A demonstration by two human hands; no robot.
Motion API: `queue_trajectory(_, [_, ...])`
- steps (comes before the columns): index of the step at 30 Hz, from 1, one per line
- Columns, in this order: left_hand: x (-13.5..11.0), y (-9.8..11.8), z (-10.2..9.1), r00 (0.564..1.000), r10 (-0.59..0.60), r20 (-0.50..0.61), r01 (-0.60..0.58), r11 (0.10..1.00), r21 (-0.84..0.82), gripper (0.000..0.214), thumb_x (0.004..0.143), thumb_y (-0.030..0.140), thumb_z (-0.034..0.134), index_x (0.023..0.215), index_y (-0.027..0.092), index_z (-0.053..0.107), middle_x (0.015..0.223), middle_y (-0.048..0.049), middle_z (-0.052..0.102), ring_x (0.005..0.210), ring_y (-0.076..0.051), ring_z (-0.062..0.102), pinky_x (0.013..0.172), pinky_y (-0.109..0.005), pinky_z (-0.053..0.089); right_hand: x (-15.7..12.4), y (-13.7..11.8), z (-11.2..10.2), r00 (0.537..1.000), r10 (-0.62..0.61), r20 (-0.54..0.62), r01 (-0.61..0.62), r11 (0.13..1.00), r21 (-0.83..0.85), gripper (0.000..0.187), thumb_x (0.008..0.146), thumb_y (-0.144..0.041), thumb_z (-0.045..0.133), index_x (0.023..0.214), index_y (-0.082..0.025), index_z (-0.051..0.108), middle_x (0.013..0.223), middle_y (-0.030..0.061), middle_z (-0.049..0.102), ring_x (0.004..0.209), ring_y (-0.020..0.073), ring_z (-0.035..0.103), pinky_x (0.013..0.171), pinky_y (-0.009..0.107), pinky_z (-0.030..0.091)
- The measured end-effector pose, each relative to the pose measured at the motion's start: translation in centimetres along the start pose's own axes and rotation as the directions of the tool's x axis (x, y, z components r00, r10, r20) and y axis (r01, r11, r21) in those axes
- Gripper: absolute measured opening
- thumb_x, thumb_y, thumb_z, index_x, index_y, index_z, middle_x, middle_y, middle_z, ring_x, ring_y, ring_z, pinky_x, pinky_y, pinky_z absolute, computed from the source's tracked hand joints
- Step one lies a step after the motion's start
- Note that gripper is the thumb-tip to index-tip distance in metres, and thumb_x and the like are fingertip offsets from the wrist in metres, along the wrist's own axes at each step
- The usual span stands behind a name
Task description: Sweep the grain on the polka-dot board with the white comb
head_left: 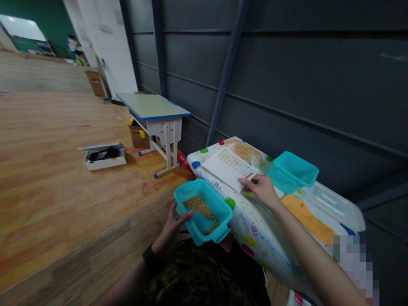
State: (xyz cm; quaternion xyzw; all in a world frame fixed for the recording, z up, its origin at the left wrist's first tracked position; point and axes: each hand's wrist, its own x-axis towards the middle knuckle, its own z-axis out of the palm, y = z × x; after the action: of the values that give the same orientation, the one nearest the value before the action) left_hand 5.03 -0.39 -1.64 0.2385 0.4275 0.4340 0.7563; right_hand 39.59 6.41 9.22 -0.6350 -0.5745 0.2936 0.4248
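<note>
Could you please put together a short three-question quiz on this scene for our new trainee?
1. True or false: the left hand holds a teal tub with beans in it.
2. What does the right hand pinch? A) a spoon B) a white card C) a bottle
3. Fill in: the second teal tub stands on the table beside a clear ____.
Key: 1 true; 2 B; 3 lid.
</note>
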Motion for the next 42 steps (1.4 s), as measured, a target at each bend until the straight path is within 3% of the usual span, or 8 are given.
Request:
queue_trajectory(7, [0.3,-0.3,-0.7,1.0,0.002,-0.031,-0.002,1.0,0.001,0.144,0.081,0.049,0.112,0.19,0.039,0.018,0.164,-0.027,0.075,0.119,-0.045,0.091,0.093,-0.059,0.079,4.0,-1.5,2.7,0.983,0.112,0.146,-0.141,0.968,0.207,0.037,0.071,-0.043,0.109,0.082,-0.018,0.083,0.081,0.0077,0.086,0.07,0.0228,0.08,0.068,0.038,0.074])
queue_trajectory(12, [0.4,0.1,-0.4,0.999,0.011,-0.04,-0.012,1.0,-0.018,0.144,0.079,0.047,0.113,0.189,0.038,0.02,0.159,-0.0266,0.077,0.117,-0.046,0.091,0.088,-0.056,0.08,6.5,-1.9,5.3,0.966,0.104,0.235,-0.142,0.978,0.151,0.031,0.075,-0.037,0.104,0.08,-0.017,0.081,0.071,0.0054,0.08,0.065,0.02,0.076,0.063,0.034,0.07])
queue_trajectory(17, [0.0,0.5,-0.1,0.999,-0.003,-0.043,0.003,1.0,-0.011,0.142,0.084,0.046,0.11,0.19,0.039,0.016,0.16,-0.025,0.077,0.12,-0.044,0.091,0.09,-0.054,0.079,8.8,-2.4,6.5,0.962,0.093,0.255,-0.117,0.99,0.081,0.035,0.075,-0.041,0.103,0.073,-0.017,0.078,0.061,0.0038,0.074,0.052,0.0157,0.066,0.05,0.027,0.058])
queue_trajectory(24, [-0.2,0.5,-0.4,0.999,0.003,-0.052,-0.001,0.999,0.038,0.136,0.086,0.048,0.109,0.188,0.038,0.019,0.149,-0.0217,0.083,0.099,-0.036,0.094,0.069,-0.037,0.075,12.8,-4.0,7.2,0.953,0.102,0.285,-0.128,0.989,0.073,0.026,0.073,-0.031,0.103,0.073,-0.018,0.08,0.073,0.0059,0.081,0.064,0.0182,0.073,0.061,0.031,0.067])
queue_trajectory(28, [0.0,0.3,-0.7,0.995,0.007,-0.101,-0.004,1.0,0.03,0.141,0.082,0.05,0.111,0.188,0.037,0.019,0.151,-0.0248,0.08,0.097,-0.038,0.093,0.067,-0.039,0.074,15.2,-4.2,7.4,0.947,0.082,0.311,-0.103,0.993,0.051,0.024,0.075,-0.027,0.102,0.076,-0.017,0.081,0.076,0.0058,0.081,0.068,0.0188,0.075,0.064,0.032,0.068])
queue_trajectory(32, [0.1,0.2,-0.8,0.992,0.011,-0.126,-0.005,0.999,0.044,0.14,0.083,0.051,0.11,0.189,0.036,0.02,0.152,-0.0257,0.08,0.102,-0.04,0.093,0.07,-0.042,0.076,16.9,-4.1,7.6,0.954,0.082,0.289,-0.099,0.994,0.044,0.025,0.073,-0.026,0.104,0.077,-0.017,0.081,0.072,0.0043,0.08,0.063,0.0156,0.07,0.058,0.026,0.064])
queue_trajectory(37, [0.4,0.1,-1.0,0.985,0.001,-0.173,-0.001,1.0,0.0,0.134,0.08,0.044,0.112,0.188,0.037,0.032,0.161,-0.0257,0.077,0.127,-0.045,0.089,0.095,-0.052,0.078,17.4,-4.4,7.1,0.964,0.089,0.251,-0.111,0.991,0.075,0.022,0.077,-0.023,0.102,0.076,-0.017,0.081,0.076,0.0056,0.081,0.064,0.0154,0.07,0.065,0.03,0.066])
queue_trajectory(42, [0.3,0.0,-1.2,0.985,-0.011,-0.17,0.014,1.0,0.016,0.142,0.079,0.043,0.114,0.19,0.037,0.024,0.157,-0.0268,0.079,0.12,-0.046,0.091,0.091,-0.055,0.079,16.2,-4.1,4.9,0.996,0.039,0.081,-0.053,0.983,0.176,0.028,0.08,-0.033,0.106,0.088,-0.016,0.084,0.088,0.0092,0.086,0.073,0.0197,0.077,0.07,0.034,0.072])
